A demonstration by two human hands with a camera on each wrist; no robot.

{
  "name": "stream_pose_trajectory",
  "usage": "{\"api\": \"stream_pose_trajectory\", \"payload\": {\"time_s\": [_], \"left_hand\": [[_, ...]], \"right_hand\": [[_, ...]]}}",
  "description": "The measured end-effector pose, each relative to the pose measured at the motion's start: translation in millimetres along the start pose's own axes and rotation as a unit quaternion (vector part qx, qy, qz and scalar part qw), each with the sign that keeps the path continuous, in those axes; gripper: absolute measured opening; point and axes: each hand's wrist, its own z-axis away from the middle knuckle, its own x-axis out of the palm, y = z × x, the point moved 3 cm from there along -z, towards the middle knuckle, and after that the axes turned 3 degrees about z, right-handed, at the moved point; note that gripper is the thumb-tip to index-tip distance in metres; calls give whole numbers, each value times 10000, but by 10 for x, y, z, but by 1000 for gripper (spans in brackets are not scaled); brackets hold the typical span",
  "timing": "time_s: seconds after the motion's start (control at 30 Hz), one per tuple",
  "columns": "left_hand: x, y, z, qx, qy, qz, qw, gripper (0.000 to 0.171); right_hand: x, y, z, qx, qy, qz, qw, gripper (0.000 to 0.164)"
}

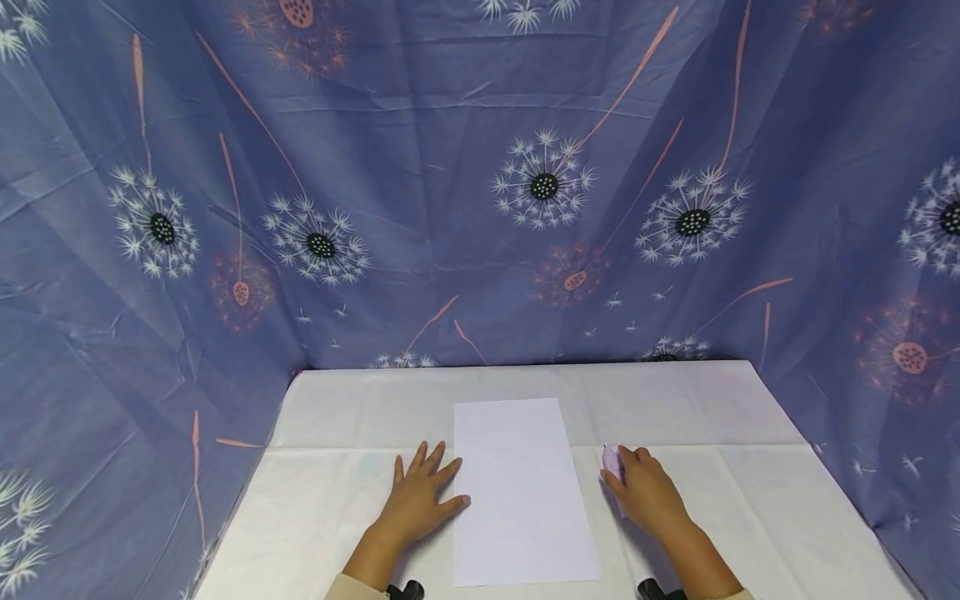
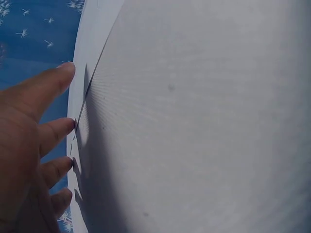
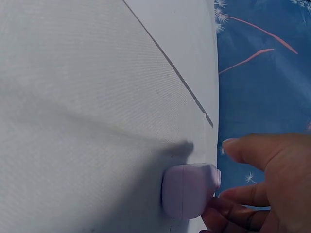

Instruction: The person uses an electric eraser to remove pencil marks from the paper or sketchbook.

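A blank white sheet of paper [image 1: 517, 492] lies upright before me on the white cloth. My left hand [image 1: 420, 496] is spread at its left edge, thumb and index fingertips overlapping the sheet in the head view. In the left wrist view the fingers [image 2: 53, 136] are apart and hold nothing. To the right of the sheet, a lavender, rounded, smooth item [image 3: 187, 191] with a seam lies on the cloth. Over it is my right hand [image 1: 648, 492]; its fingertips meet the item's side, while the thumb [image 3: 238, 148] stands off from it. The item's kind is not shown.
A white cloth [image 1: 360, 400] with fold creases covers the table. Behind it and at both sides hangs a blue curtain [image 1: 450, 192] printed with dandelions. Black wrist mounts [image 1: 408, 590] show at the bottom edge of the head view.
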Motion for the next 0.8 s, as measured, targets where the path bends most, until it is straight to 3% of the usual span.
{"api": "stream_pose_trajectory", "payload": {"time_s": [0.37,0.63,0.8], "left_hand": [[4,8,-4,-55,-100,13,9999,68],[7,23,-51,-46,-123,-24,9999,67],[-34,45,-98,-19,-129,-85,9999,66]], "right_hand": [[68,61,8,94,-417,-160,9990,61],[73,58,-3,162,-177,-243,9994,50],[41,39,-36,218,76,-586,9980,49]]}}
